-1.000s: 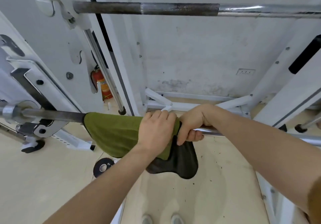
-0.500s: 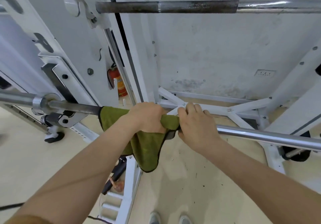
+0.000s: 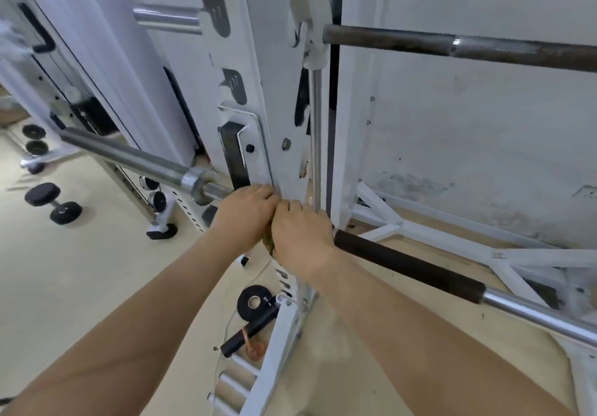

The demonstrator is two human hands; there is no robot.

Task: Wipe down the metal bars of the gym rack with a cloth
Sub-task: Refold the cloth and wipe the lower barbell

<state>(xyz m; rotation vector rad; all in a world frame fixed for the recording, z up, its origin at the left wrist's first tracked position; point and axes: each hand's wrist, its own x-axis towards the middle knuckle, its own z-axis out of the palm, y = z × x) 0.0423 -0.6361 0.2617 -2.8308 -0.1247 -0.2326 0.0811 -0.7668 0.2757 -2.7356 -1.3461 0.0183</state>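
Centrally, the white gym rack [image 3: 277,60] fills the frame, its upright rising from the lower middle to the top edge, with a chrome guide rod [image 3: 316,131] running vertically just beside its right edge. Behind it, on the right, stands a scuffed white wall [image 3: 468,125], and pale flooring [image 3: 80,270] covers the lower left.

A long barbell [image 3: 407,267] crosses from the middle left down to the lower right edge. Its thick steel sleeve and collar lie left of the upright, and a dark knurled stretch lies right of the hands. A second dark bar [image 3: 452,45] sits in the rack at the upper right.

Both forearms reach up from the bottom edge and meet at the upright. The left hand [image 3: 247,212] and right hand [image 3: 300,234] touch knuckle to knuckle, fingers curled tight over the barbell just right of the collar.

A black dumbbell [image 3: 53,202] lies on the floor at the left, and a small black weight plate [image 3: 253,301] rests by the rack's foot below the hands.

The olive-green cloth [image 3: 268,241] is bunched on the barbell under the two clamped hands. Only a sliver shows at the lower gap between them, and how much lies beneath each hand cannot be told.
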